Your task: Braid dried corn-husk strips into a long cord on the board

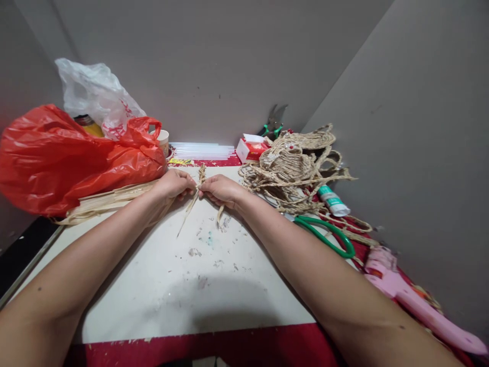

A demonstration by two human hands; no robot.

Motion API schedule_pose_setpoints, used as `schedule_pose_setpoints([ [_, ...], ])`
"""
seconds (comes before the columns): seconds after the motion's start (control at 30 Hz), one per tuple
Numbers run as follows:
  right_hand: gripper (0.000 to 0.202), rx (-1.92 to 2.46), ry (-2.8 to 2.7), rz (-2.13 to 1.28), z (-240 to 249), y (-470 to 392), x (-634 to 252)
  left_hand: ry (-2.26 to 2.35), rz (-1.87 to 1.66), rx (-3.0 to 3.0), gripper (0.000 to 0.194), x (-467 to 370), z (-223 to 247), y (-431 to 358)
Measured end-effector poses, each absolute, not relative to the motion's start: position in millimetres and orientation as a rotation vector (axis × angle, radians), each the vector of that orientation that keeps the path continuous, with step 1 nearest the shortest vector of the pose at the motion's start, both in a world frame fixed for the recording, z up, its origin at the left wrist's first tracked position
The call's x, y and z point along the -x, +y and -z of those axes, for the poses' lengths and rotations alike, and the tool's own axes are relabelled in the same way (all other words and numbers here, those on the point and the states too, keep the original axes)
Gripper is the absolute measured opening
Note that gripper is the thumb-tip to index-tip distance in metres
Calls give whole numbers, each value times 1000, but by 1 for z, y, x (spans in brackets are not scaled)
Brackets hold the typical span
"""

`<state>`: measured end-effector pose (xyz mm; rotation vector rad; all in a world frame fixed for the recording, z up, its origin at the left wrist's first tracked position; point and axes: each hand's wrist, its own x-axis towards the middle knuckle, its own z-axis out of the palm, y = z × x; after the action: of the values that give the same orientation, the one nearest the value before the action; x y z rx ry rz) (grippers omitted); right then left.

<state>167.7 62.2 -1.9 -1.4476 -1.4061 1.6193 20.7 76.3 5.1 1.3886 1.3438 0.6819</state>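
A short braid of tan straw-like strands [202, 173] points away from me at the far middle of the white board [183, 285]. My left hand [176, 184] pinches strands at the near end of the braid from the left. Close beside it, nearly touching, my right hand [221, 190] pinches strands from the right. Loose strand ends hang below both hands, one thin end [185, 218] toward the board and another [219, 215] under my right hand. The fingertips partly hide where the strands cross.
Flat tan strips [110, 200] lie by a red plastic bag [57, 158] at left. Clear sticks [202, 150] and a red-white box [252, 149] stand behind. Coiled braided rope [290, 168], green-handled scissors [328, 232] and a pink tool [420, 303] are at right.
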Motion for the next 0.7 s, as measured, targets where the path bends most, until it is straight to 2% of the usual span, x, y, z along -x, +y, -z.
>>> schedule_pose_setpoints([
  [0.07, 24, 1446, -1360, -1616, 3, 61, -166, 1354, -686, -1373, 11, -24, -6, 73],
  [0.2, 24, 1353, -1175, -1818, 0, 61, -166, 1391, -725, -1403, 13, -33, -4, 64],
  [0.33, 30, 1257, -1006, -2005, -2, 62, -168, 1513, -839, -1598, 6, -38, 2, 56],
  [0.53, 29, 1230, -911, -2017, 1, 63, -166, 1609, -890, -1937, 6, -41, 7, 51],
  [0.7, 31, 1230, -865, -2065, -1, 62, -168, 1637, -845, -1999, 10, -44, 4, 48],
])
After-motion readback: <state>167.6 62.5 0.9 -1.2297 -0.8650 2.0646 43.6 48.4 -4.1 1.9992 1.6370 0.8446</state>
